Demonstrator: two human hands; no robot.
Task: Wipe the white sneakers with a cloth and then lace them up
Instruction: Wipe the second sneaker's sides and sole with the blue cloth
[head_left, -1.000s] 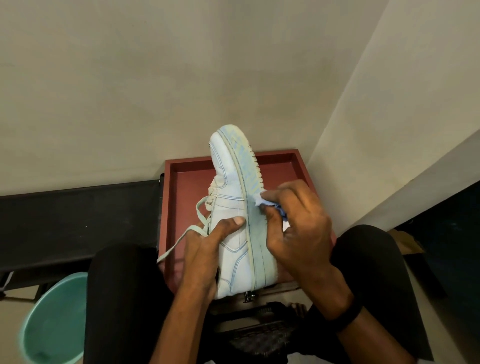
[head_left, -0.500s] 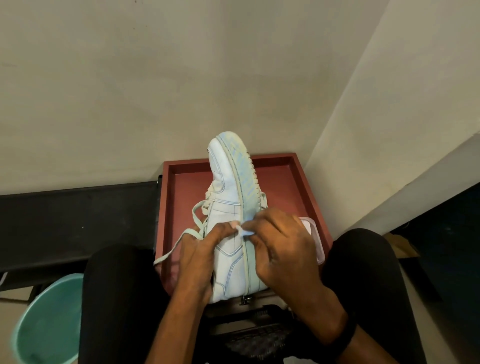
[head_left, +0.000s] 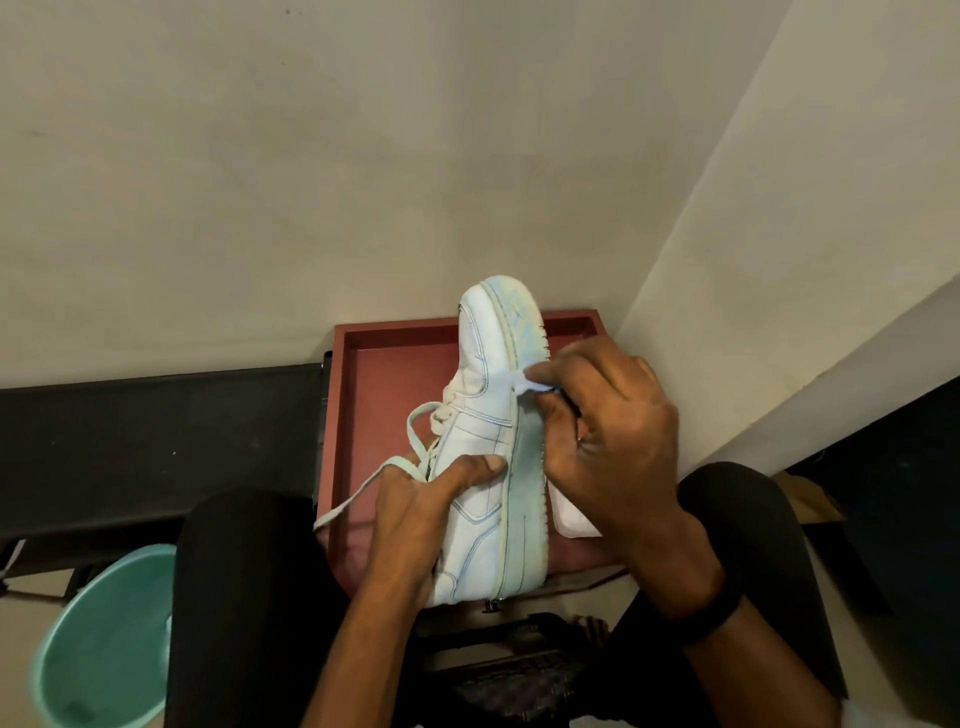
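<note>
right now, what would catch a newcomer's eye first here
The white sneaker, centre, is held sideways over a red tray. The left hand grips its upper while the right hand pinches a small cloth against the sole edge. A loose lace trails left.

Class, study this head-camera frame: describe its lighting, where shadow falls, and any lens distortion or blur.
Head view: dim, soft light, no glare; the white low-top sneaker is brightest; the right hand shades the sole edge beneath it; the wide lens tilts the wall corner and slants the long black bench; the small pale cloth looks slightly smeared.
</note>
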